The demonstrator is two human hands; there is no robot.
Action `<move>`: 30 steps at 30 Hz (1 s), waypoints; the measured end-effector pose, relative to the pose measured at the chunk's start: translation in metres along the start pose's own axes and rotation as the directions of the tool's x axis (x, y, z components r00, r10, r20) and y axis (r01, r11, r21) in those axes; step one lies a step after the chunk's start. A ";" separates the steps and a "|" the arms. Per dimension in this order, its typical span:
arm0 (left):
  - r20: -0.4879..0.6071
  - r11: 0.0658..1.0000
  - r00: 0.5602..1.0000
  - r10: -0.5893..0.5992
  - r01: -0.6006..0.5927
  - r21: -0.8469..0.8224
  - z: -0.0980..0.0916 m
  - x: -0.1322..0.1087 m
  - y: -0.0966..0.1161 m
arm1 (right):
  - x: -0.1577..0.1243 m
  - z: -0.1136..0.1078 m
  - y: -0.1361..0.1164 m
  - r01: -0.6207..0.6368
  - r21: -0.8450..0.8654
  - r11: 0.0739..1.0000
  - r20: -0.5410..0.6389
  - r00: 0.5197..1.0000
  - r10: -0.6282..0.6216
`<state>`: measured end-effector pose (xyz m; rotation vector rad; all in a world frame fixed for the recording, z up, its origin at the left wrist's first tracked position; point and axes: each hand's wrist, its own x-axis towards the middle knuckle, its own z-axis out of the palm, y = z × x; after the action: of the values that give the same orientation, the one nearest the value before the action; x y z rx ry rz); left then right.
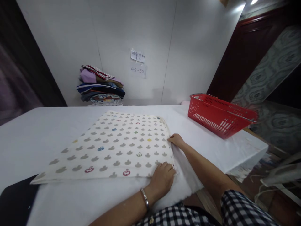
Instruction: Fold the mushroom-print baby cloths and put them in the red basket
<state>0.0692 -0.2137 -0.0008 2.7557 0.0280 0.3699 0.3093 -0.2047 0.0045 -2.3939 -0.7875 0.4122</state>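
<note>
A cream cloth [117,147] printed with small grey and coloured apple shapes lies folded flat on the white table [35,131]. My left hand [162,179], with a silver bracelet on the wrist, has its fingers curled over the cloth's near right corner. My right hand [176,140] pinches the cloth's right edge a little farther back. Both hands are closed on the fabric.
A red plastic basket [219,114] stands at the table's right side. A stack of folded clothes [101,86] sits against the white back wall, below two paper notes [137,62]. A dark object [14,201] lies at the near left corner.
</note>
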 end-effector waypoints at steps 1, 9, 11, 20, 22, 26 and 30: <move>0.006 1.000 1.000 0.000 0.000 0.001 0.000 0.000 0.000 | 0.000 0.000 0.000 -0.004 0.014 1.000 -0.001 1.000 0.004; -0.013 1.000 1.000 -0.001 0.000 -0.009 0.000 -0.001 0.001 | -0.006 0.002 -0.008 -0.066 0.182 0.981 0.073 0.996 0.053; -0.011 1.000 1.000 -0.006 0.006 -0.003 -0.001 -0.001 0.002 | -0.008 0.001 -0.010 -0.077 0.217 0.973 0.084 0.995 0.060; -0.001 1.000 1.000 -0.003 0.003 -0.001 -0.002 0.000 0.001 | -0.007 0.002 -0.010 -0.030 0.321 0.947 0.033 0.999 0.021; -0.008 1.000 1.000 -0.002 0.002 0.000 -0.001 -0.001 0.001 | -0.006 0.004 -0.010 -0.036 0.339 0.940 0.037 0.999 0.025; -0.025 1.000 1.000 0.012 -0.012 -0.011 0.002 -0.001 -0.001 | -0.004 0.004 -0.006 -0.045 0.370 0.928 0.033 0.999 0.035; -0.061 0.999 0.998 0.024 -0.026 -0.034 0.004 -0.003 -0.003 | -0.004 0.003 -0.002 -0.060 0.357 0.932 0.031 0.998 0.053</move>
<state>0.0678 -0.2124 -0.0060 2.7125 0.0023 0.4562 0.3039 -0.2050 0.0042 -2.0759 -0.5939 0.5542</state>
